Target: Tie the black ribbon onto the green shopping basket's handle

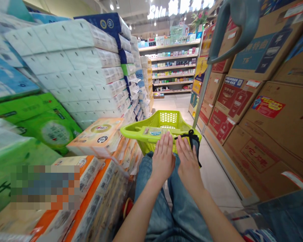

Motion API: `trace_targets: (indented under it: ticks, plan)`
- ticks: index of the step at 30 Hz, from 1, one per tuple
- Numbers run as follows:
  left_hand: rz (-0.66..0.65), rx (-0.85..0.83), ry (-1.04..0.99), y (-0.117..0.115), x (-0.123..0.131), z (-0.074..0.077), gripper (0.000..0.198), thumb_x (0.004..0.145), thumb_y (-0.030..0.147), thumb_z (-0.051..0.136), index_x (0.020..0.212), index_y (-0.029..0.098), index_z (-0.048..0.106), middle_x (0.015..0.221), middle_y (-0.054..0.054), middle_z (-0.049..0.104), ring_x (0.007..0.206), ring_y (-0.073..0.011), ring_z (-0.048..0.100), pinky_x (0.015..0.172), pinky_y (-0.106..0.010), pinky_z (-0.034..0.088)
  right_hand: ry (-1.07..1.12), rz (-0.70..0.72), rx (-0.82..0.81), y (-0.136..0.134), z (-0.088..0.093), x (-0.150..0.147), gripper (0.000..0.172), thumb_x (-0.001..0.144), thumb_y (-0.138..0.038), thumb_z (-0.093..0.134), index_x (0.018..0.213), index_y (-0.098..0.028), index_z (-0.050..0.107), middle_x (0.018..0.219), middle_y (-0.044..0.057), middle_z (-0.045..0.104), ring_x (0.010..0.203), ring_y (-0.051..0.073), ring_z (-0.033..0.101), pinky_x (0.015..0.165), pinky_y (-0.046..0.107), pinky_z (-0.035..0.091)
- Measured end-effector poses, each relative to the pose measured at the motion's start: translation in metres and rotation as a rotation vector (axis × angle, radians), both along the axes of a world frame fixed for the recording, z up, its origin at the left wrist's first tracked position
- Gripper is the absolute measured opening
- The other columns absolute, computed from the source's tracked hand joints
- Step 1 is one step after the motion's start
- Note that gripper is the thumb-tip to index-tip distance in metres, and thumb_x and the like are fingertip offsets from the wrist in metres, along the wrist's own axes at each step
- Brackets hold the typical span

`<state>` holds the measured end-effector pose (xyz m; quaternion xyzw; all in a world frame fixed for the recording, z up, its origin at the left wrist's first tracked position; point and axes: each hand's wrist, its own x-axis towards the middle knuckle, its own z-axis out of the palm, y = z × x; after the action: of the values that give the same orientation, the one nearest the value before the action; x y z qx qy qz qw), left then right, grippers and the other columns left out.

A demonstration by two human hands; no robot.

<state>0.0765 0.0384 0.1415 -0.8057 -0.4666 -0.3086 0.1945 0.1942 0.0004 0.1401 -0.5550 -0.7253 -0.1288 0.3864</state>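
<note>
A lime-green plastic shopping basket [146, 134] stands in front of my knees, with a label [155, 132] on its near side. My left hand [163, 157] lies flat, fingers stretched forward over the near rim. Beside it, my right hand [188, 161] is also flat, its fingers pointing at the basket's right corner. Both hands appear to hold nothing; whether they press on the rim or hover I cannot tell. Close to my right fingers is a black cord tied in a bow [191, 133]. A long pole with a grey loop handle [213, 40] rises at the basket's right.
Stacked tissue packs [73, 67] and orange packs [96, 134] crowd the left side. Cardboard cartons [272, 117] are piled on the right. Pale floor [212, 174] runs between them toward shelves of small goods [174, 67]. Denim clothing [288, 215] shows at the lower right.
</note>
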Motion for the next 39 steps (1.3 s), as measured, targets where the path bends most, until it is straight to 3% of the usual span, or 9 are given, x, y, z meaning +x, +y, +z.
trace_targets:
  ticks: [4, 7, 10, 17, 22, 27, 30, 35, 39]
  plan:
    - [0.004, -0.007, -0.006, -0.001, 0.002, 0.001, 0.075, 0.087, 0.014, 0.046, 0.156, 0.004, 0.018, 0.164, -0.015, 0.027, 0.153, -0.0257, 0.018, 0.122, -0.044, 0.027, 0.128, -0.075, 0.035, 0.008, 0.002, 0.032, 0.086, 0.08, 0.003, 0.03, 0.16, -0.025, 0.014, 0.163, 0.008, 0.03, 0.154, 0.022, 0.017, 0.122, 0.058, 0.023]
    - [0.002, -0.005, -0.012, -0.001, 0.003, 0.0, 0.075, 0.087, 0.015, 0.046, 0.156, 0.004, 0.018, 0.164, -0.015, 0.026, 0.154, -0.0263, 0.017, 0.123, -0.044, 0.026, 0.166, -0.119, 0.056, 0.013, 0.005, 0.041, 0.088, 0.078, 0.003, 0.031, 0.16, -0.023, 0.015, 0.164, 0.009, 0.028, 0.154, 0.024, 0.015, 0.121, 0.059, 0.024]
    - [0.004, 0.001, -0.018, 0.0, 0.003, 0.0, 0.074, 0.088, 0.015, 0.046, 0.156, 0.004, 0.02, 0.163, -0.015, 0.027, 0.153, -0.0266, 0.018, 0.122, -0.044, 0.026, 0.109, -0.123, 0.047, 0.012, 0.005, 0.027, 0.083, 0.082, 0.002, 0.031, 0.16, -0.022, 0.014, 0.162, 0.01, 0.031, 0.154, 0.024, 0.016, 0.121, 0.06, 0.023]
    - [0.005, 0.027, 0.007, 0.001, 0.0, -0.002, 0.07, 0.089, 0.013, 0.045, 0.155, 0.006, 0.024, 0.162, -0.015, 0.03, 0.153, -0.0267, 0.02, 0.121, -0.045, 0.03, -0.044, 0.018, 0.006, 0.001, 0.001, -0.01, 0.077, 0.088, -0.001, 0.032, 0.16, -0.021, 0.015, 0.159, 0.007, 0.038, 0.153, 0.019, 0.021, 0.123, 0.052, 0.024]
    - [0.004, -0.001, -0.002, 0.001, 0.001, -0.002, 0.075, 0.087, 0.014, 0.046, 0.156, 0.005, 0.019, 0.164, -0.014, 0.026, 0.154, -0.0254, 0.017, 0.123, -0.044, 0.027, 0.012, 0.019, 0.017, 0.002, 0.004, 0.018, 0.082, 0.085, 0.003, 0.03, 0.16, -0.025, 0.015, 0.16, 0.006, 0.038, 0.153, 0.019, 0.02, 0.123, 0.053, 0.024]
    - [0.0, 0.004, -0.01, 0.0, 0.002, -0.001, 0.074, 0.088, 0.015, 0.045, 0.156, 0.004, 0.018, 0.164, -0.015, 0.026, 0.154, -0.0256, 0.016, 0.123, -0.044, 0.027, 0.178, -0.094, 0.045, 0.01, 0.007, 0.046, 0.086, 0.078, 0.005, 0.032, 0.158, -0.024, 0.022, 0.162, 0.009, 0.033, 0.153, 0.023, 0.02, 0.121, 0.059, 0.024]
    - [0.001, 0.008, -0.019, -0.001, 0.003, -0.001, 0.074, 0.088, 0.015, 0.046, 0.156, 0.004, 0.018, 0.163, -0.016, 0.028, 0.154, -0.0262, 0.017, 0.122, -0.046, 0.029, 0.136, -0.141, 0.041, 0.011, 0.008, 0.034, 0.083, 0.08, 0.004, 0.031, 0.158, -0.021, 0.022, 0.161, 0.01, 0.034, 0.153, 0.024, 0.02, 0.122, 0.059, 0.023]
    - [0.012, 0.029, -0.01, 0.0, 0.002, -0.003, 0.07, 0.09, 0.013, 0.043, 0.156, 0.007, 0.021, 0.162, -0.015, 0.03, 0.152, -0.0269, 0.022, 0.12, -0.046, 0.032, -0.039, -0.032, 0.011, 0.004, 0.007, -0.009, 0.075, 0.088, -0.001, 0.033, 0.159, -0.019, 0.017, 0.16, 0.007, 0.037, 0.152, 0.019, 0.023, 0.123, 0.051, 0.024]
    - [-0.006, 0.028, -0.01, 0.001, 0.0, -0.003, 0.072, 0.088, 0.012, 0.044, 0.156, 0.008, 0.02, 0.162, -0.015, 0.031, 0.152, -0.0271, 0.023, 0.12, -0.046, 0.032, -0.061, 0.008, 0.004, 0.0, 0.005, -0.009, 0.077, 0.087, 0.001, 0.032, 0.159, -0.021, 0.018, 0.158, 0.006, 0.04, 0.151, 0.018, 0.026, 0.123, 0.049, 0.026]
